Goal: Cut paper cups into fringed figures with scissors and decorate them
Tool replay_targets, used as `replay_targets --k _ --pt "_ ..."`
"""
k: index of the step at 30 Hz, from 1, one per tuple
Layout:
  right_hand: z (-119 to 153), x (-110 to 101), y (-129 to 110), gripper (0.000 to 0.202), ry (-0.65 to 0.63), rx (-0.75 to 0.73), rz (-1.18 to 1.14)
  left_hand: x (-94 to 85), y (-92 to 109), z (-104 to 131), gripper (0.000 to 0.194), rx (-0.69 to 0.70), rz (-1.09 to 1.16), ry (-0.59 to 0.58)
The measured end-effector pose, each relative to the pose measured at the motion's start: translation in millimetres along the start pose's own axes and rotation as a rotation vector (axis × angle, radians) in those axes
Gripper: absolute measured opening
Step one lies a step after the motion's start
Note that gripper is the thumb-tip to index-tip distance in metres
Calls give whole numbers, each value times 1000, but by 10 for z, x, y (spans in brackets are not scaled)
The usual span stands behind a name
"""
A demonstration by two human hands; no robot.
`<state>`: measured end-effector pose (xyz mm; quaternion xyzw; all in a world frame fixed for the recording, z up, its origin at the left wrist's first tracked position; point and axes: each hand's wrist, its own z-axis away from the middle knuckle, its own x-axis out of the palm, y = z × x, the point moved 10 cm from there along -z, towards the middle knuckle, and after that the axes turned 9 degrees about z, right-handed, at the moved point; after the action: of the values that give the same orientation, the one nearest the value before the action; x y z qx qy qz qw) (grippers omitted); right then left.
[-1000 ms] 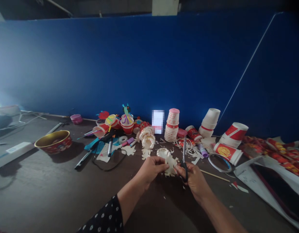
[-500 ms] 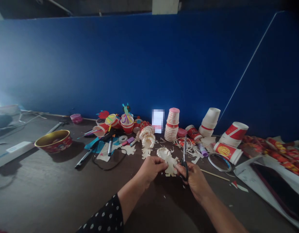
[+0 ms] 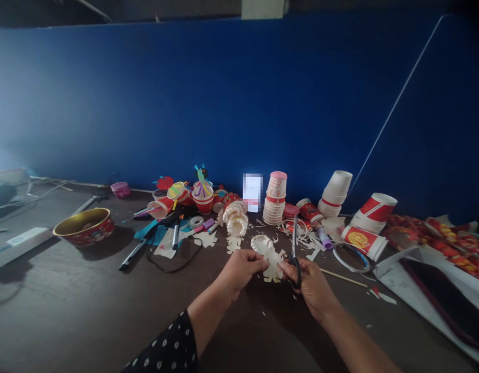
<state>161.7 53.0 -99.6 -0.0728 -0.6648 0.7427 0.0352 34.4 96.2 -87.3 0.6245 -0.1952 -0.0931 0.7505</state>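
Observation:
Between my hands is a white paper cutout (image 3: 272,270) with a ring-shaped, ridged top and a notched lower end. My left hand (image 3: 245,267) is closed, pinching its left edge between thumb and fingers. My right hand (image 3: 307,282) is closed around the handles of a pair of scissors (image 3: 295,248), whose blades point up and away from me. The thumb and finger of that hand also touch the cutout's right edge. Just beyond lies a similar ridged paper cutout (image 3: 236,228), with several curled layers behind it.
Paper scraps (image 3: 307,241) litter the table's middle. A cup stack (image 3: 276,199), tipped cups (image 3: 366,241), a tape roll (image 3: 351,259) and a wooden stick (image 3: 342,278) lie beyond my hands. A gold-lined bowl (image 3: 84,228) stands left; a phone (image 3: 444,300) lies right. A blue partition (image 3: 224,103) rises behind.
The view has shifted very slightly. Both hands keep the same hold on the cutout and scissors; nothing else has visibly moved.

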Motion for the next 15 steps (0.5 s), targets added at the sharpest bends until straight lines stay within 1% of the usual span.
replay_targets --k 4,8,15 --pt "7 -28 -38 24 24 -10 -13 42 -11 3 28 3 11 -48" --pt "9 -62 -37 24 54 4 7 98 -25 19 24 -17 22 -99" --pt "0 -79 -4 27 74 5 44 38 -31 -19 24 -2 -18 -39"
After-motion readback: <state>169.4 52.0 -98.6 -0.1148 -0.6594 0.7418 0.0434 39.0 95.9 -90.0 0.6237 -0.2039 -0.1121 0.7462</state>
